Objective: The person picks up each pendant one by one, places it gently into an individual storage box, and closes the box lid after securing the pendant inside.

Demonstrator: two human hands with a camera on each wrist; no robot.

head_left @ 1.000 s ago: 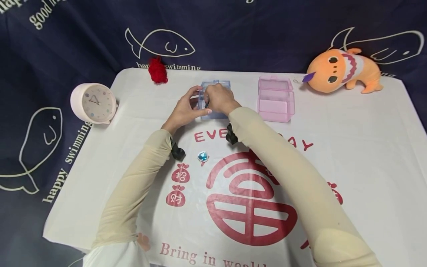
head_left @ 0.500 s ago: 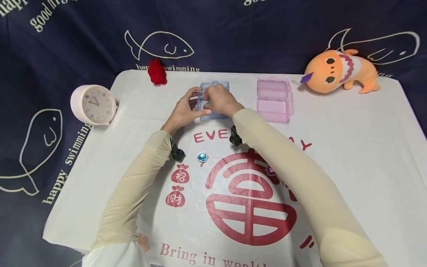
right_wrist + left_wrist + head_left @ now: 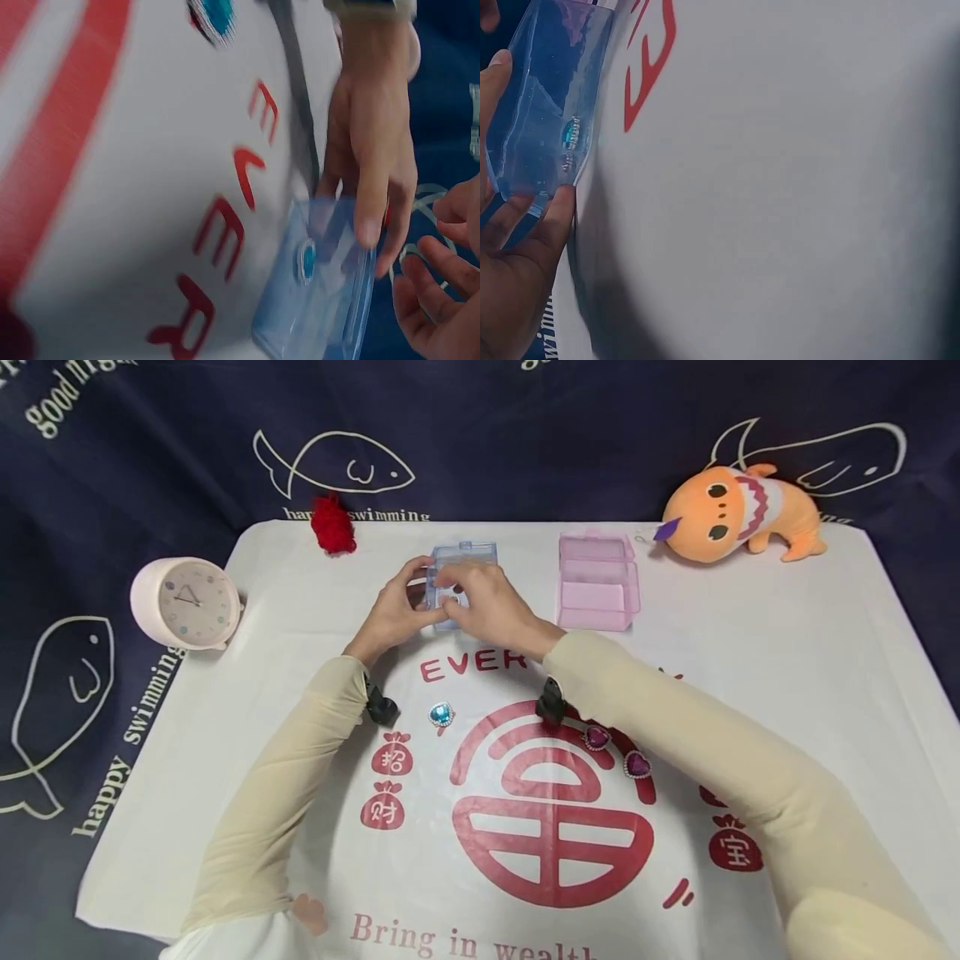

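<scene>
While my left hand [image 3: 395, 610] grips the side of the blue box [image 3: 459, 578] at the far middle of the tabletop [image 3: 787, 635], my right hand [image 3: 487, 606] rests over its front with fingers loosely bent — whether they pinch anything, I cannot tell. One blue gem [image 3: 306, 260] lies inside the box — another [image 3: 441, 714] lies near my left wrist.

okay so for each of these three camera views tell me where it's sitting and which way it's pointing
Head: sits up high, faces forward and down at the white cloth; both sleeved arms, the left hand and the right hand show at the blue box.
Left wrist: sits low by the left hand, looks across the cloth; its fingers hold the blue box.
Right wrist: sits behind the right hand, looks at the blue box; the left hand shows too.
All three share the blue box.
</scene>
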